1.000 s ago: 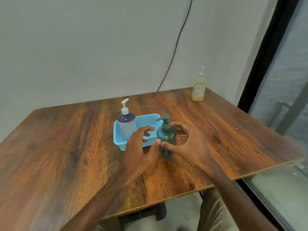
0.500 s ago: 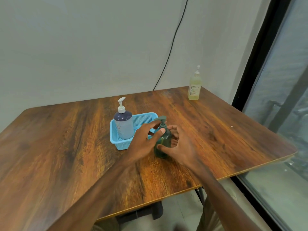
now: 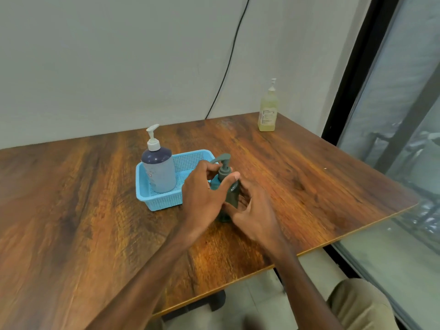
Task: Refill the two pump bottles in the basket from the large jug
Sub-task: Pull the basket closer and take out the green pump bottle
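Observation:
A dark green pump bottle [image 3: 231,194] stands on the wooden table just right of the blue mesh basket [image 3: 164,201]. My left hand [image 3: 204,194] grips its pump collar below the spout, thumb and fingers wrapped around the neck. My right hand [image 3: 254,210] holds the bottle's body from the right and front. A blue-grey pump bottle [image 3: 159,169] with a white pump stands upright in the basket's left half. A pale yellow bottle [image 3: 268,110] stands at the table's far right corner by the wall.
The wooden table [image 3: 71,210] ends close on the right, beside a dark-framed window [image 3: 357,67]. A black cable [image 3: 226,67] hangs down the wall behind the table. My knee in beige trousers [image 3: 357,306] shows below the front edge.
Both hands have closed onto the green bottle: the left went from beside it up onto the pump neck, the right settled on the body. The view shifted slightly.

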Demonstrator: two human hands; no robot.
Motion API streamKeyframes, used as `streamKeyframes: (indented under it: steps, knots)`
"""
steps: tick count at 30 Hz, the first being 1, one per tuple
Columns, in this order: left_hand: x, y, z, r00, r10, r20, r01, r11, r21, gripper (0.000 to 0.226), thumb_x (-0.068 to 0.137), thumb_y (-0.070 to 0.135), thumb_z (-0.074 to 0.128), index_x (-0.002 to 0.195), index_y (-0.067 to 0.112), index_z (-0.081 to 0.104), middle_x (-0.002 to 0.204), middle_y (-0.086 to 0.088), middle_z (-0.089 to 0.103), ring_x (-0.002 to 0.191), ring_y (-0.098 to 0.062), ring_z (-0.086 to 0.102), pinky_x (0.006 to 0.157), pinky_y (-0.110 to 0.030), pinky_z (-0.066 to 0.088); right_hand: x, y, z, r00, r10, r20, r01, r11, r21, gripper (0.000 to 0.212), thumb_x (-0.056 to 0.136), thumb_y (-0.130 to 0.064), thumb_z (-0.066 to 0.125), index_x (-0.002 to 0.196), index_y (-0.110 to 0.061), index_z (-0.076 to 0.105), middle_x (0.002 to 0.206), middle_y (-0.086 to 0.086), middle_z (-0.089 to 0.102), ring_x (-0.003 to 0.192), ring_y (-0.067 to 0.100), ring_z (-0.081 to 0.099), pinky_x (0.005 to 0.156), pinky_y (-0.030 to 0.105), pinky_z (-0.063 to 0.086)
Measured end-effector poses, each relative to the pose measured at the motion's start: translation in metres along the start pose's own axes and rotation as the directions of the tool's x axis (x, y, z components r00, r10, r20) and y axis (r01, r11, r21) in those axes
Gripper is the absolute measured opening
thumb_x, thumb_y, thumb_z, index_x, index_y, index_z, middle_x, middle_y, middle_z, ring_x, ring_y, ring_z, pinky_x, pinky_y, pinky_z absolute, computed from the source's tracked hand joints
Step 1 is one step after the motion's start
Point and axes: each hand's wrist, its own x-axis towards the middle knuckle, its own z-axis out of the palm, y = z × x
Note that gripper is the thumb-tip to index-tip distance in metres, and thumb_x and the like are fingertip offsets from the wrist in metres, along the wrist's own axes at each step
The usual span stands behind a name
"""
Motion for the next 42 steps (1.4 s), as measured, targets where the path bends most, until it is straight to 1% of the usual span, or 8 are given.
streamKeyframes:
  steps: [6, 11, 15, 18, 22, 27, 34, 42]
  knots:
    - [0.011, 0.01, 0.009, 0.99, -0.08, -0.112, 0.08, 0.997, -0.001, 0.05, 0.067, 0.067, 0.087, 0.083, 0.03, 0.058, 0.086, 0.014, 0.07, 0.078, -0.002, 0.065, 0.067, -0.019, 0.047, -0.001, 0.005, 0.001, 1.0, -0.027, 0.007, 0.027, 0.999, 0.035, 0.061, 0.081, -0.033, 0.081, 0.136, -0.029, 0.055, 0.122, -0.028, 0.058, 0.102, -0.024, 0.051, 0.079, -0.003, 0.039]
    - [0.019, 0.009, 0.021, 0.991, -0.08, -0.105, 0.087, 0.994, 0.064, 0.053, 0.071, 0.079, 0.076, 0.095, 0.033, 0.063, 0.094, 0.019, 0.07, 0.095, -0.007, 0.067, 0.084, -0.031, 0.049, 0.001, 0.01, 0.005, 0.996, -0.082, -0.021, 0.083, 0.991, 0.102, 0.064, 0.08, -0.022, 0.081, 0.139, -0.026, 0.056, 0.125, -0.017, 0.066, 0.11, -0.006, 0.062, 0.091, 0.012, 0.051]
    - [0.008, 0.002, 0.022, 1.0, 0.006, 0.018, -0.005, 0.996, -0.087, 0.024, 0.089, 0.061, 0.072, 0.097, 0.039, 0.069, 0.098, 0.018, 0.074, 0.104, -0.006, 0.068, 0.098, -0.045, 0.056, 0.001, 0.016, 0.006, 0.996, -0.089, -0.009, 0.089, 0.987, 0.134, 0.06, 0.08, -0.013, 0.076, 0.135, -0.025, 0.058, 0.122, -0.015, 0.069, 0.109, 0.0, 0.066, 0.092, 0.027, 0.057]
    - [-0.007, -0.005, 0.015, 0.996, 0.079, 0.048, -0.073, 0.992, -0.104, 0.029, 0.094, 0.061, 0.063, 0.114, 0.041, 0.069, 0.112, 0.022, 0.071, 0.117, -0.006, 0.062, 0.105, -0.044, 0.051, 0.002, 0.018, 0.007, 0.996, -0.088, -0.012, 0.089, 0.98, 0.179, 0.047, 0.079, -0.01, 0.073, 0.123, -0.025, 0.065, 0.112, -0.013, 0.073, 0.102, 0.003, 0.07, 0.086, 0.038, 0.06]
    - [-0.018, -0.015, 0.0, 0.994, 0.086, 0.066, -0.074, 0.983, -0.165, 0.038, 0.101, 0.054, 0.057, 0.133, 0.035, 0.066, 0.127, 0.02, 0.069, 0.123, 0.001, 0.061, 0.108, -0.039, 0.052, 0.0, 0.015, 0.008, 0.995, -0.102, 0.0, 0.099, 0.971, 0.217, 0.057, 0.081, -0.025, 0.081, 0.128, -0.046, 0.056, 0.122, -0.025, 0.067, 0.114, -0.002, 0.064, 0.101, 0.035, 0.055]
    - [-0.011, -0.015, -0.008, 0.999, 0.036, -0.014, -0.038, 0.982, -0.185, 0.028, 0.095, 0.042, 0.074, 0.119, 0.029, 0.072, 0.117, 0.016, 0.075, 0.113, -0.002, 0.069, 0.101, -0.038, 0.059, 0.001, 0.015, 0.007, 0.996, -0.09, 0.008, 0.086, 0.969, 0.23, 0.058, 0.08, -0.033, 0.083, 0.116, -0.066, 0.053, 0.121, -0.028, 0.067, 0.115, -0.002, 0.064, 0.103, 0.038, 0.053]
    - [0.004, -0.003, 0.0, 1.0, -0.01, -0.011, 0.009, 0.988, -0.151, 0.041, 0.076, 0.051, 0.089, 0.103, 0.028, 0.069, 0.1, 0.016, 0.074, 0.094, 0.003, 0.069, 0.078, -0.018, 0.058, 0.001, 0.019, 0.009, 0.997, -0.077, 0.018, 0.07, 0.962, 0.265, 0.056, 0.081, -0.03, 0.083, 0.131, -0.031, 0.061, 0.124, -0.016, 0.069, 0.113, 0.003, 0.066, 0.098, 0.039, 0.056]
    - [0.008, -0.004, 0.012, 0.988, 0.087, 0.125, -0.079, 0.995, -0.068, 0.043, 0.092, 0.065, 0.066, 0.129, 0.045, 0.062, 0.125, 0.021, 0.066, 0.123, -0.002, 0.058, 0.106, -0.037, 0.05, 0.0, 0.016, 0.005, 0.994, -0.112, 0.008, 0.108, 0.973, 0.204, 0.052, 0.082, -0.017, 0.081, 0.13, -0.024, 0.062, 0.12, -0.016, 0.07, 0.111, -0.001, 0.065, 0.099, 0.037, 0.055]
